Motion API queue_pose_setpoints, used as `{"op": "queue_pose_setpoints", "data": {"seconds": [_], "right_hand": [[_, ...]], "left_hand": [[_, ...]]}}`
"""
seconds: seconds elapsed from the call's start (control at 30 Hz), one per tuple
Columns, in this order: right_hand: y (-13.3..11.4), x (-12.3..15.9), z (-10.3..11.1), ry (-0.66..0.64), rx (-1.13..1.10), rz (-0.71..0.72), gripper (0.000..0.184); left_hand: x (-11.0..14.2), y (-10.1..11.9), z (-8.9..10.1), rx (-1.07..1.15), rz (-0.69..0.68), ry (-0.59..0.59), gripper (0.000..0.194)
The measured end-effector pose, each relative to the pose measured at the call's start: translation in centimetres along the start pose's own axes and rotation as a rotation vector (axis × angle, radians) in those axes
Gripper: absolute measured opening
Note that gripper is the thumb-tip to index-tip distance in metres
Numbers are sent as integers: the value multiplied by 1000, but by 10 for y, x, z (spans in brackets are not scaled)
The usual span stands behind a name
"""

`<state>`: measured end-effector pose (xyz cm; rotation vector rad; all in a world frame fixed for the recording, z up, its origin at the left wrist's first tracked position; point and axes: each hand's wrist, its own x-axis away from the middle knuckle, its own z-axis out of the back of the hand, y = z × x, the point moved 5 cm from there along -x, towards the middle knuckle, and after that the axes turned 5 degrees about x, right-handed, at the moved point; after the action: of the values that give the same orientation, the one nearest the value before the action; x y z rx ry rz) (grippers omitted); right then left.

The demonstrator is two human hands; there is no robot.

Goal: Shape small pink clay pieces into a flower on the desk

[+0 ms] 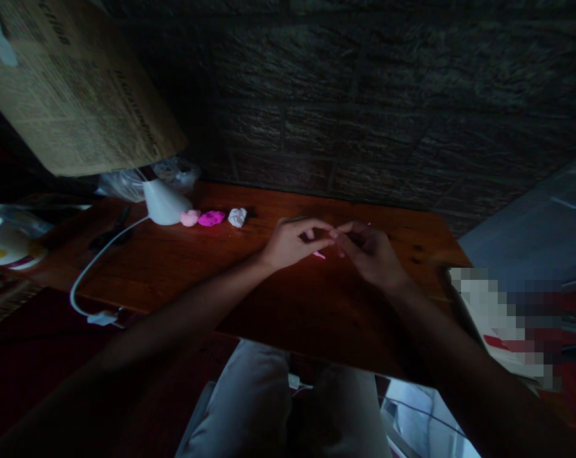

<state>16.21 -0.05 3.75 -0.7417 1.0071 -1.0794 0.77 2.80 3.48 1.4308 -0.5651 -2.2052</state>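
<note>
Over the middle of the wooden table, my left hand and my right hand meet at the fingertips. Each pinches thumb against finger; whatever sits between them is too small and dark to make out. Just below the fingertips lies a thin pink piece, looking like modelling clay. To the left of my hands, along the back of the table, are a light pink lump, a magenta lump and a crumpled-looking white lump. The pink and magenta lumps touch.
A lamp with a white base and a newsprint-patterned shade stands at the back left, its white cord hanging over the edge. Dark scissors lie near it. A white mug is far left. A brick wall rises behind.
</note>
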Motion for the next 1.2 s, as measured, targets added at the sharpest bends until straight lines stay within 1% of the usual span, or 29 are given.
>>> {"op": "queue_pose_setpoints", "data": {"seconds": [0.2,0.5,0.73,0.9,1.1,1.2], "right_hand": [[4,-2,-1,15,-35,-26,41],[11,-1,-4,-12,-103,-119,39],[15,-1,-3,37,-153,-170,35],[16,-1,-3,55,-146,-174,36],[14,-1,0,93,-140,-189,31],[13,-1,1,94,-130,-189,30]], "left_hand": [[0,-5,-2,4,53,-30,20],[-2,-9,-4,220,133,-43,13],[-2,-10,-4,197,178,-57,16],[-2,-11,-3,208,199,-59,14],[-2,-14,-3,226,232,-45,17],[-3,-13,-2,242,234,-59,16]]}}
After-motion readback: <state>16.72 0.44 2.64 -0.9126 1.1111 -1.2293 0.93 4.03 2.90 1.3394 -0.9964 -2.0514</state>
